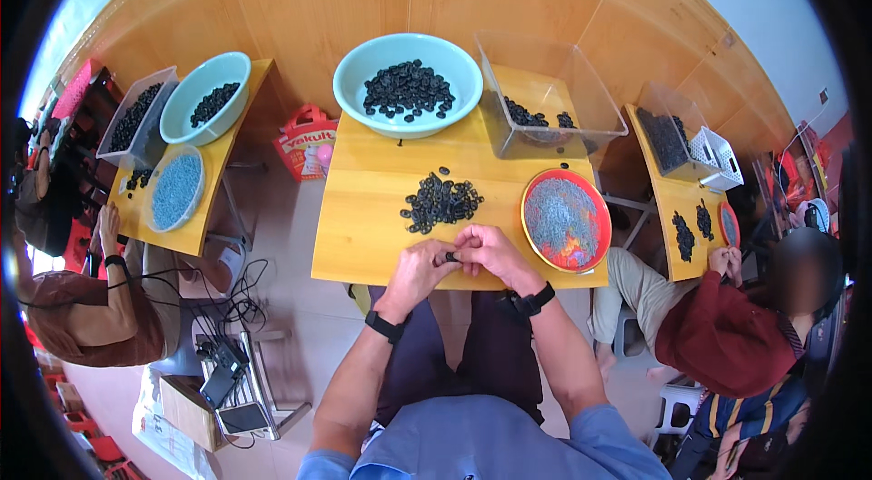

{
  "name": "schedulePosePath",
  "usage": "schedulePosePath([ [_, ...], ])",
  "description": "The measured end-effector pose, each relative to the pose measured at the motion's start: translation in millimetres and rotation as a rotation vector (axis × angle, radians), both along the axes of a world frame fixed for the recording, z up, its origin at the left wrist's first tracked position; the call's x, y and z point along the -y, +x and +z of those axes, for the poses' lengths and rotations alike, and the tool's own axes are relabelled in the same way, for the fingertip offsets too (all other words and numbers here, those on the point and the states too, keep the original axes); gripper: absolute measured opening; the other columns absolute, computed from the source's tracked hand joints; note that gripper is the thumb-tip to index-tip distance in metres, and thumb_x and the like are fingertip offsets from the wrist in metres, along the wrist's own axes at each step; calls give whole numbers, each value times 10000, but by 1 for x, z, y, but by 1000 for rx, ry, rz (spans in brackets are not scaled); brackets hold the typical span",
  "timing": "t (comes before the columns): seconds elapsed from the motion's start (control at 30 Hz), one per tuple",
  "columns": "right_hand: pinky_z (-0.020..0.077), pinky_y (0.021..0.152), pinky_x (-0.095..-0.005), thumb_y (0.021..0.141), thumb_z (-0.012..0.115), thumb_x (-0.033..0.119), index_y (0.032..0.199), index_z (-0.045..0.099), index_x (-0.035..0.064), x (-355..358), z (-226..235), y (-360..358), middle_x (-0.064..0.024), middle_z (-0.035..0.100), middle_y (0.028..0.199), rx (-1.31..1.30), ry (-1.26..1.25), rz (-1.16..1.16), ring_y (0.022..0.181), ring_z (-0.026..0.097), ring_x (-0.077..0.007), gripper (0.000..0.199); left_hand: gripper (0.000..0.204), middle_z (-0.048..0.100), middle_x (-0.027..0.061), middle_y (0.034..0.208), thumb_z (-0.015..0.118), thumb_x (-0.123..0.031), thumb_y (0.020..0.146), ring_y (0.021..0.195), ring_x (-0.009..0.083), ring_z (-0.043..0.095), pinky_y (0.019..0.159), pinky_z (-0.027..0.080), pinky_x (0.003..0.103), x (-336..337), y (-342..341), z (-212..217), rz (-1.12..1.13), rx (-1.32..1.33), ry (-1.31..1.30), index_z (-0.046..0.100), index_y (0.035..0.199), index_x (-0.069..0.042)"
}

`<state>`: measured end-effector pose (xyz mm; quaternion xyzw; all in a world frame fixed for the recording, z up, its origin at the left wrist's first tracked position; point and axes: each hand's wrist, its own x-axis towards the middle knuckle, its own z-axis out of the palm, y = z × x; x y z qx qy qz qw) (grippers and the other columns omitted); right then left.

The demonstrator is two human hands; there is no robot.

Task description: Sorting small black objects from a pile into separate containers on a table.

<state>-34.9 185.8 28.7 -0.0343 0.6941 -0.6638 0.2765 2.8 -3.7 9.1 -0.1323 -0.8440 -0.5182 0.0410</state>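
At the table's front edge my left hand (418,273) pinches a small black round piece (451,257) between its fingertips. My right hand (491,253) meets it there with fingers closed; whatever those fingers hold is too small to make out. Just beyond both hands lies a loose pile of black disc-like pieces (442,202). To the right of my right hand, a red round tray (588,256) holds many tiny grey-blue pieces (560,212).
A light-blue basin (349,100) of black pieces stands at the table's back left. Beside it is a clear plastic bin (595,112) with more. People work at side tables, left (136,298) and right (727,326). Cables (238,307) hang by a metal stand on the left.
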Motion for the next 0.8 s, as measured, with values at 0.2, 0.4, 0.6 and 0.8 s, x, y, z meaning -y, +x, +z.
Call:
schedulePosePath([
  [0.2,492,559,-233,867,677,60,999,618,-4,-1,2,1,-49,650,782,37,44,90,639,633,-110,158,238,677,112,765,809,-130,776,637,184,635,624,539,312,3,4,-3,-29,34,30,721,958,-4],
  [0.4,508,556,-234,877,657,37,1009,606,-9,-12,14,-12,-52,651,780,60,48,114,640,648,-124,149,297,665,74,745,805,-119,799,633,128,614,618,529,282,-1,4,5,-34,29,114,687,1048,-9],
  [0.6,543,664,-252,894,612,1,1060,633,-1,33,111,-53,-74,693,845,-309,-338,-343,728,674,-140,168,201,619,-10,772,661,-15,917,666,40,531,618,465,219,6,-2,-19,302,77,492,635,1116,0],
  [0.8,537,666,-353,802,675,71,885,731,40,33,51,-56,-137,710,783,-653,394,57,707,696,-239,105,174,571,-22,773,605,6,945,670,39,502,620,437,205,4,-8,-18,437,-10,667,607,1116,35],
])
